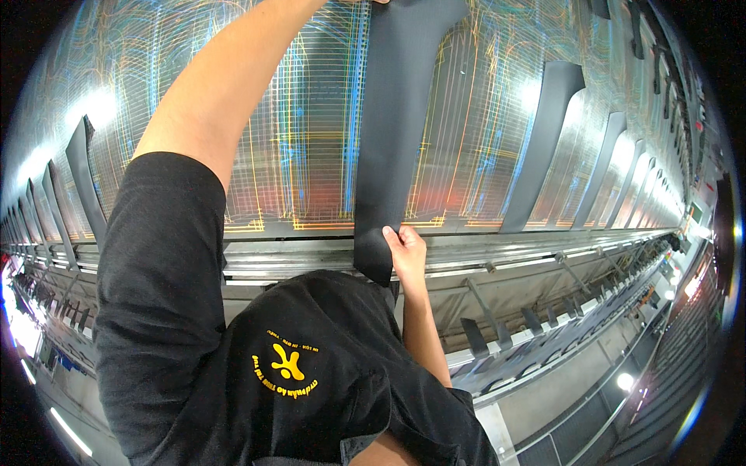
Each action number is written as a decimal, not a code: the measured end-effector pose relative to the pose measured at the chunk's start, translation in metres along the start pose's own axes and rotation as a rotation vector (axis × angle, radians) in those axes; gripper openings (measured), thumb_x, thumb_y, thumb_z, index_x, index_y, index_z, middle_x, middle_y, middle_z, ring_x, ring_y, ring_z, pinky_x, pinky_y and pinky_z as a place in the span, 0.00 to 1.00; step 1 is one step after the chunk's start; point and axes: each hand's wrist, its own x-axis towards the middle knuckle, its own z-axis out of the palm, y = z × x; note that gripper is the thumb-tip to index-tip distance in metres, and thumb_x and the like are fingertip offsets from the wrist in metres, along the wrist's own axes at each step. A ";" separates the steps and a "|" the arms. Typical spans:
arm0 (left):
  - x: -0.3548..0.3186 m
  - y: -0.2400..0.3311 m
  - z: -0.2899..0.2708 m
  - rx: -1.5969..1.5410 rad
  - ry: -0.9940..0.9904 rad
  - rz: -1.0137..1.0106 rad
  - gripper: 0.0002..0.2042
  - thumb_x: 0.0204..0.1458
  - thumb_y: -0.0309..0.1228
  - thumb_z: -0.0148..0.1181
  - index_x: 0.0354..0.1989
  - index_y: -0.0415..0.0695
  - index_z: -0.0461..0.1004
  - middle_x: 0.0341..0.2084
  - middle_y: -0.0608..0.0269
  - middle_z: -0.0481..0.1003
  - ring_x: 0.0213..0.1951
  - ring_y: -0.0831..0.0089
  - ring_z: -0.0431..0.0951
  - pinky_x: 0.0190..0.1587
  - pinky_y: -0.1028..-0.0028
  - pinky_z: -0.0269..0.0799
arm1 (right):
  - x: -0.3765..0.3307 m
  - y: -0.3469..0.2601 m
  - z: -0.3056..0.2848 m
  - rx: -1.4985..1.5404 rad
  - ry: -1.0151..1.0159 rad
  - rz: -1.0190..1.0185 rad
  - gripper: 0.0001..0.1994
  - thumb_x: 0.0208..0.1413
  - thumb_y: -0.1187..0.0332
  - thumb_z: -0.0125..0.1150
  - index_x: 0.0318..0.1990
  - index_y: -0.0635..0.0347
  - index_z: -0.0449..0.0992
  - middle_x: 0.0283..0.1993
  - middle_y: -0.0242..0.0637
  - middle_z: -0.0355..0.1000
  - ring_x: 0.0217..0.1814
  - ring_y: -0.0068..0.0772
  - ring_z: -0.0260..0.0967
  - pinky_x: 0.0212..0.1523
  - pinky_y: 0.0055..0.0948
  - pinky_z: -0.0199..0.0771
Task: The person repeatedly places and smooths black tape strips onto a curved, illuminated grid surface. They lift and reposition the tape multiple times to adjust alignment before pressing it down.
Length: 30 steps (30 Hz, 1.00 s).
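Observation:
A long dark cut fabric piece (392,116) lies lengthwise across the table, wide at its far end and narrow towards me. Its near end hangs over the metal table edge, close to my body. My right hand (409,252) grips that near end at its right side, the thumb on top. Stretched far forward, my left arm reaches the piece's far end. Only a sliver of my left hand (373,1) shows at the top edge of the view, so its fingers are mostly hidden.
The shiny table (311,155) carries many coloured guide lines and runs far to both sides. A similar dark piece (544,140) lies to the right, with several more beyond; another (83,179) lies left. A metal rail (497,252) follows the near edge.

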 end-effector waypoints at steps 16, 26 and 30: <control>0.001 0.002 -0.002 0.070 0.004 0.054 0.10 0.51 0.36 0.71 0.39 0.46 0.85 0.33 0.55 0.85 0.39 0.57 0.84 0.44 0.60 0.78 | 0.006 -0.003 -0.012 0.029 -0.132 0.057 0.08 0.65 0.69 0.70 0.38 0.66 0.81 0.32 0.23 0.76 0.32 0.11 0.66 0.32 0.18 0.67; 0.002 0.003 -0.002 0.041 -0.030 0.010 0.10 0.51 0.35 0.71 0.39 0.46 0.86 0.34 0.55 0.85 0.39 0.59 0.85 0.44 0.61 0.78 | 0.008 -0.001 -0.013 0.136 -0.178 0.079 0.10 0.64 0.68 0.71 0.33 0.64 0.78 0.29 0.19 0.71 0.30 0.10 0.60 0.28 0.19 0.61; 0.000 0.006 -0.004 0.038 -0.032 -0.009 0.10 0.50 0.35 0.71 0.39 0.46 0.86 0.34 0.56 0.85 0.39 0.59 0.85 0.44 0.62 0.78 | 0.013 0.012 -0.011 0.055 -0.152 0.036 0.14 0.63 0.67 0.72 0.29 0.63 0.75 0.26 0.18 0.67 0.28 0.10 0.56 0.26 0.21 0.57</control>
